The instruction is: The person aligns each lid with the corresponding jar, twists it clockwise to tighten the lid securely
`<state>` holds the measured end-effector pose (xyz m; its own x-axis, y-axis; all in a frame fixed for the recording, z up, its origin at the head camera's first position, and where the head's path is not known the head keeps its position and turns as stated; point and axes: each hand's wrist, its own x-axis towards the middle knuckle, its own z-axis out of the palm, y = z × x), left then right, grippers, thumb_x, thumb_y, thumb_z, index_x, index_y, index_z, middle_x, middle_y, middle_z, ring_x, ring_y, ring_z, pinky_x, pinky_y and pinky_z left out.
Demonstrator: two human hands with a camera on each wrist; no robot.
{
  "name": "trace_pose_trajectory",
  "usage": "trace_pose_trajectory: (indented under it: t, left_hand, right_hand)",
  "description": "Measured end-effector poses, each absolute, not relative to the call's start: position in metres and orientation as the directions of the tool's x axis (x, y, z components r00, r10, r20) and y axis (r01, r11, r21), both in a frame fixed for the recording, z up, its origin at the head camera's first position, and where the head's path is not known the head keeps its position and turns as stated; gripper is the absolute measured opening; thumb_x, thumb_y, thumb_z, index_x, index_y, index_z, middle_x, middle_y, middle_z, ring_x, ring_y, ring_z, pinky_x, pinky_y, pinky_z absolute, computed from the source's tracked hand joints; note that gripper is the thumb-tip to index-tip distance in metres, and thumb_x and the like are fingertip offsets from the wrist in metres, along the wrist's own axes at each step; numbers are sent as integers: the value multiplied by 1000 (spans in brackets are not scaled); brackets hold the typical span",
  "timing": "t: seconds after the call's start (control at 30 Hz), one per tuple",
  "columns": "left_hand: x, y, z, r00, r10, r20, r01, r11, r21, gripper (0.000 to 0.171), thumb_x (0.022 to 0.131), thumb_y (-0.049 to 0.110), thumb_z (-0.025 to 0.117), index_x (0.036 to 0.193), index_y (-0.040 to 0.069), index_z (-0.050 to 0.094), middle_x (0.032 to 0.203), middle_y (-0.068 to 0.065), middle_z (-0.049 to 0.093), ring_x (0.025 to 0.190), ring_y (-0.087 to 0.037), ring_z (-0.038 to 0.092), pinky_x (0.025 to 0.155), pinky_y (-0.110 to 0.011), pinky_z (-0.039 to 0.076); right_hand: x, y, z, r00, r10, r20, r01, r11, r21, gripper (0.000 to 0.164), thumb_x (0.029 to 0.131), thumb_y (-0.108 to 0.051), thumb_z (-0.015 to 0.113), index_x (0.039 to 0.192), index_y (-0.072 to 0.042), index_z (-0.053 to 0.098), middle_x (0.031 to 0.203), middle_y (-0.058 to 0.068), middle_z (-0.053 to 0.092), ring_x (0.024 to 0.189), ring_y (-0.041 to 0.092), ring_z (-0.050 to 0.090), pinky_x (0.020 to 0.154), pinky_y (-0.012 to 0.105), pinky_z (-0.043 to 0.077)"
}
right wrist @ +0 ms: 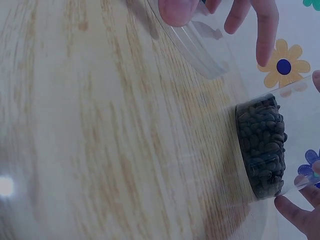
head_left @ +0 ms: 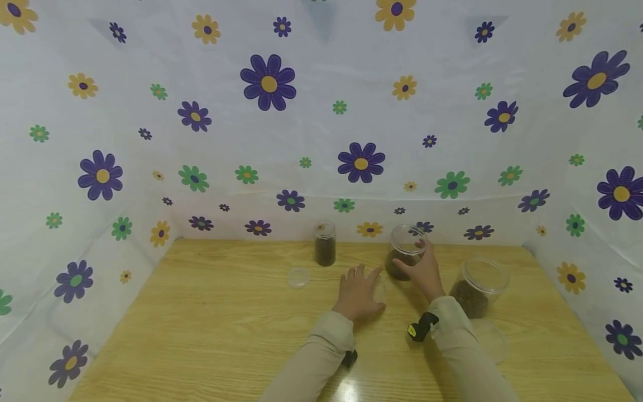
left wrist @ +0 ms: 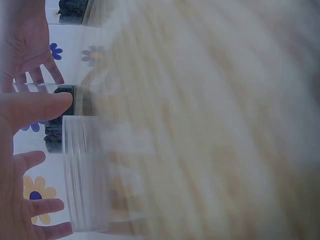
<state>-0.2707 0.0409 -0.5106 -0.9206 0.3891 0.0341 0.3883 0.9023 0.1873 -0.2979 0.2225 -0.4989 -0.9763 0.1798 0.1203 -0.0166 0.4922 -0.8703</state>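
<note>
In the head view my right hand [head_left: 424,273] grips a clear jar [head_left: 408,239] partly filled with dark beans [right wrist: 262,145], thumb on its left side, fingers round the far right side. To its left, my left hand [head_left: 358,293] hovers with spread fingers over a round clear lid [left wrist: 85,175]. The thumb [left wrist: 40,106] and fingertips of that hand are right at the lid's rim in the left wrist view. The lid lies on the wooden table, partly covered by the hand in the head view.
A small jar [head_left: 325,249] with dark contents stands at the back, a small clear lid [head_left: 298,277] before it. At right is a wide jar [head_left: 472,296] of brown contents, with a large clear lid [head_left: 489,339] nearer me. Flowered cloth [head_left: 321,128] hangs around the table [head_left: 211,324].
</note>
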Motion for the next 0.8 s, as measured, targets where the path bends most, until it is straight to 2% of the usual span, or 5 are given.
trace_pose_trajectory:
  t: [0.8]
  left_hand:
    - [-272, 47, -511, -920, 390, 37, 389, 896, 216, 73, 73, 51, 69, 138, 28, 45, 135, -12, 47, 119, -31, 46, 93, -47, 44]
  right_hand:
    - [-298, 226, -499, -982, 156, 103, -17, 475, -880, 96, 78, -26, 76, 146, 0, 13, 146, 26, 31, 137, 40, 30, 112, 49, 29]
